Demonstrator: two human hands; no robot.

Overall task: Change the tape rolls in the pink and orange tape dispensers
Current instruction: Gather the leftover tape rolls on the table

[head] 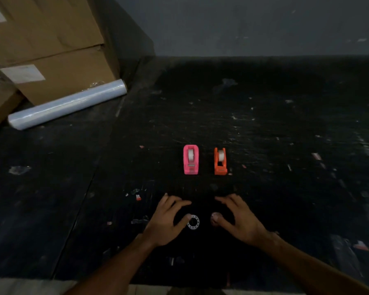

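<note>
Pink dispenser [191,159] and orange dispenser [220,161] side by side mid-table [285,145], each with a roll. Left hand [168,220] and right hand [239,218] spread open, empty, flanking white core [193,222]; left thumb touches it.

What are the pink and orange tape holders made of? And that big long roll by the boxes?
Pink dispenser and orange dispenser: probably plastic, since each is one bright, even colour with smooth moulded edges. The long roll looks like clear plastic wrap: pale, glossy, a bit see-through. The boxes look like brown cardboard, matte with folded flaps.
</note>
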